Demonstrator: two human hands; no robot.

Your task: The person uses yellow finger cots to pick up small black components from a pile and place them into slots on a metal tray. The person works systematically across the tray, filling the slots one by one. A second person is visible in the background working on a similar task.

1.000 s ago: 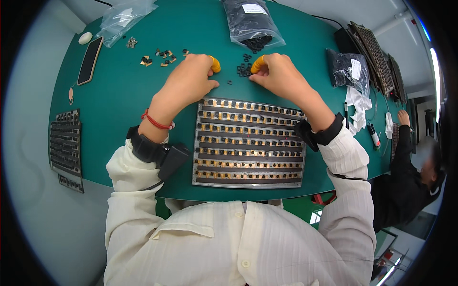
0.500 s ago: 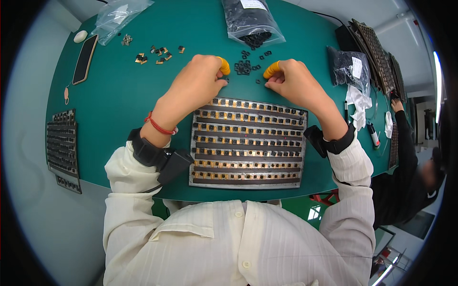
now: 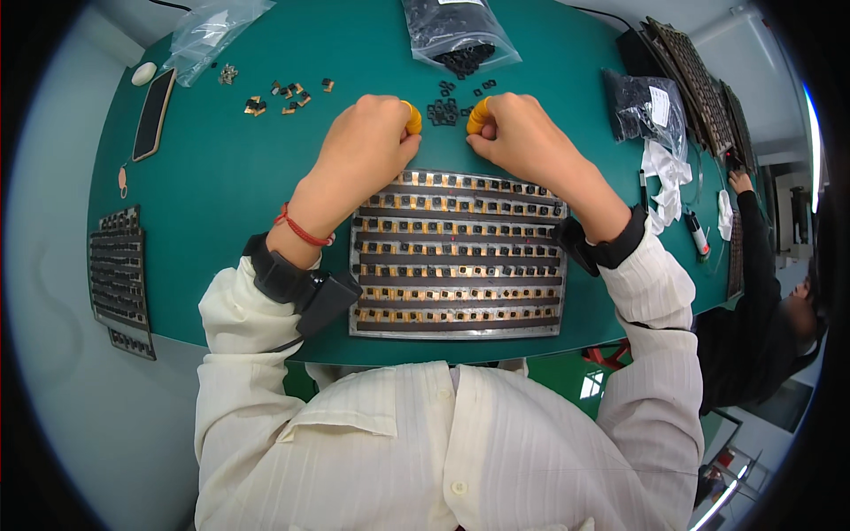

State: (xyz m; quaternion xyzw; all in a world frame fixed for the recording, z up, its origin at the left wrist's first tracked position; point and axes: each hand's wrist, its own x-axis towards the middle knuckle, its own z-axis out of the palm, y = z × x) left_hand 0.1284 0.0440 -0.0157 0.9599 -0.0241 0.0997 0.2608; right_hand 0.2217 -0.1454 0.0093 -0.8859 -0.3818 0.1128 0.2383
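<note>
My left hand (image 3: 376,133), a yellow finger cot on its index finger, is closed in a pinch just left of a small pile of black square frames (image 3: 442,111). On the pile's other side, my right hand (image 3: 513,128) pinches too, also wearing a yellow cot. Whatever sits between the fingertips of either hand is hidden or too small to name. Below both hands lies a metal tray (image 3: 456,331) holding rows of small gold-and-black parts, many with black squares on them. An open clear bag of black pieces (image 3: 462,35) lies beyond the pile.
Loose gold-and-black parts (image 3: 290,93) lie far left, near a phone (image 3: 155,115) and an empty-looking plastic bag (image 3: 212,31). A second tray (image 3: 121,274) sits at the left edge. Rightward are another bag (image 3: 642,106), tissue (image 3: 664,181), stacked trays (image 3: 686,80) and a co-worker (image 3: 753,327).
My right hand has moved left, closer to the pile and my left hand. The small black squares seen beside both sets of fingertips no longer show there. The whole view has shifted slightly.
</note>
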